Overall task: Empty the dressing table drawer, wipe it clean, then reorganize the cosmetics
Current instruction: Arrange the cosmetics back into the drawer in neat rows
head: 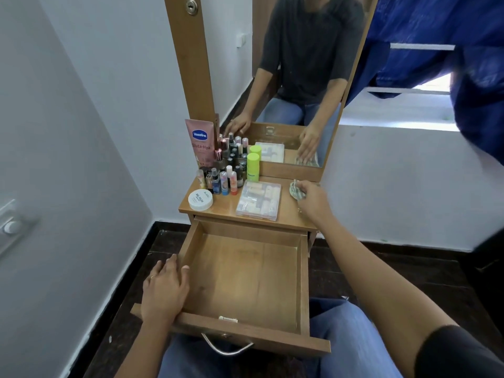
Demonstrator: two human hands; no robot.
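The wooden drawer is pulled out over my lap, and nothing lies inside it. My left hand rests on its left wall with the thumb hooked over the rim. My right hand reaches to the right end of the dressing table top and holds a crumpled greenish cloth against it. On the top stand several small bottles and lip balms, a green bottle, a pink Vaseline tube, a white round jar and a clear plastic case of cosmetics.
A mirror rises behind the table top and reflects me. A white wall runs along the left, dark floor lies below, and a blue curtain hangs at the upper right. A metal handle hangs from the drawer front.
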